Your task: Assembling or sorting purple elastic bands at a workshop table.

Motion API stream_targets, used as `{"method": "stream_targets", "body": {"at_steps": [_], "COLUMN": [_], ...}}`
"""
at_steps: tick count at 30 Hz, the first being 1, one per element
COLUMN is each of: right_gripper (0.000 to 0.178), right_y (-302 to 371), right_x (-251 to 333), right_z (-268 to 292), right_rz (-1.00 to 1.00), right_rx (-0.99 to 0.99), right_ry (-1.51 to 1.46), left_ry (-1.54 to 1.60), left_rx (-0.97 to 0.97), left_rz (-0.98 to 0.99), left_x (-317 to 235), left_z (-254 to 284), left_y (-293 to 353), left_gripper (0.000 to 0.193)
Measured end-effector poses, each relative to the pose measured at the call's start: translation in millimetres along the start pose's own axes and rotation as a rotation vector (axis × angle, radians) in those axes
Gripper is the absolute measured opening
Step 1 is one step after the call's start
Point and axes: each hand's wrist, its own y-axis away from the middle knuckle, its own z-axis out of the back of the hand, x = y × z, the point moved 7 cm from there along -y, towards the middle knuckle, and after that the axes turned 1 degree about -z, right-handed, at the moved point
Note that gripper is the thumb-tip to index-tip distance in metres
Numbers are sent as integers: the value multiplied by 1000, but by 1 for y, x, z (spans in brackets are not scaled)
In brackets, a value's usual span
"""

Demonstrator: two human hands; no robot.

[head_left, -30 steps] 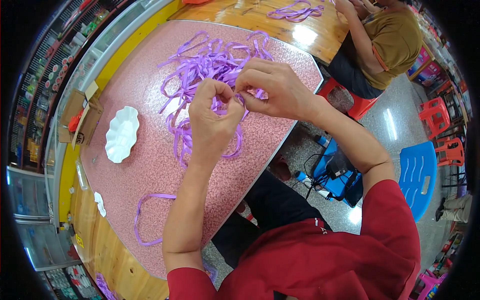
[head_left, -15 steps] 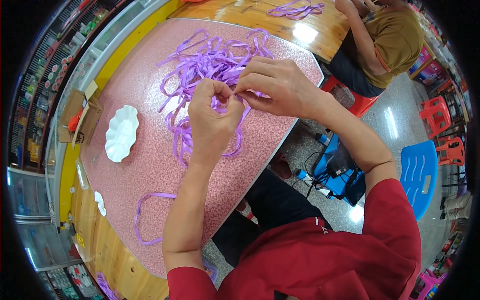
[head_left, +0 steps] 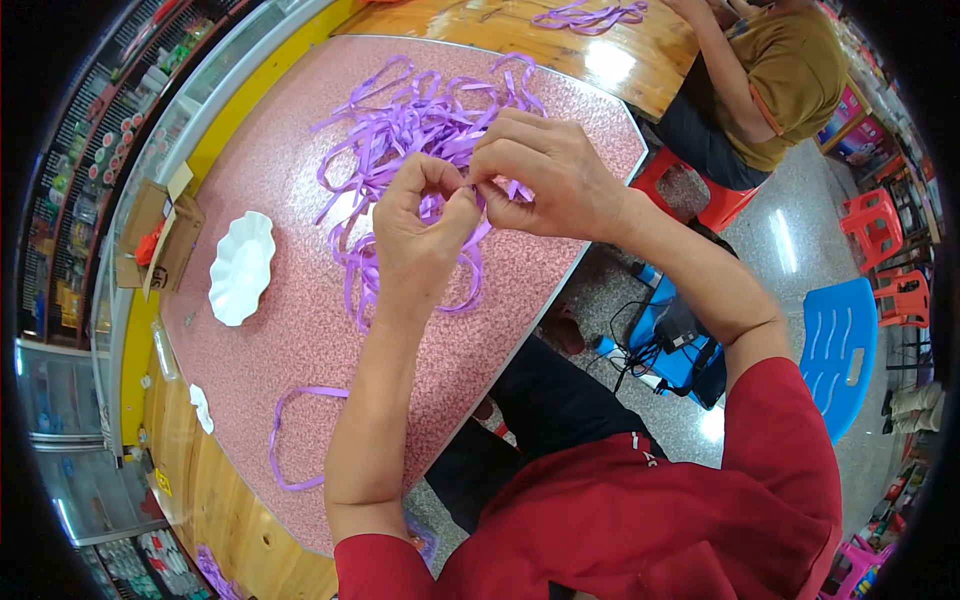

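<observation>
A tangled heap of purple ribbon straps [head_left: 400,135] lies on the pink speckled tabletop [head_left: 400,370]. Over its near right side, my left hand [head_left: 425,225] and my right hand [head_left: 550,170] meet fingertip to fingertip. Each pinches a bit of purple ribbon [head_left: 476,195] between thumb and forefinger; most of that piece is hidden by the fingers. One separate purple ribbon loop [head_left: 278,440] rests by my left forearm, which covers part of it.
A white scalloped dish [head_left: 242,268] and an open cardboard box [head_left: 160,240] stand at left. Another person [head_left: 770,90] sits at the wooden table [head_left: 640,70], where more purple ribbon [head_left: 590,17] lies. Blue stool [head_left: 680,340] with cables is right of my legs.
My right hand has shifted slightly, its fingers curling closer to the left fingertips. Both hands keep their pinch on the ribbon; the heap looks the same.
</observation>
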Motion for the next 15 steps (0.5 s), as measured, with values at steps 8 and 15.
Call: {"method": "stream_targets", "body": {"at_steps": [8,15], "right_gripper": [14,15], "right_y": [24,15], "right_x": [-22,-19], "right_z": [-13,-2], "right_rz": [-570,-377], "right_rx": [5,34], "right_ry": [-505,-310], "left_ry": [155,-42], "left_rx": [64,38], "left_rz": [53,-13], "left_x": [3,3], "left_z": [-2,-3], "left_y": [-1,-1], "left_gripper": [6,10]}}
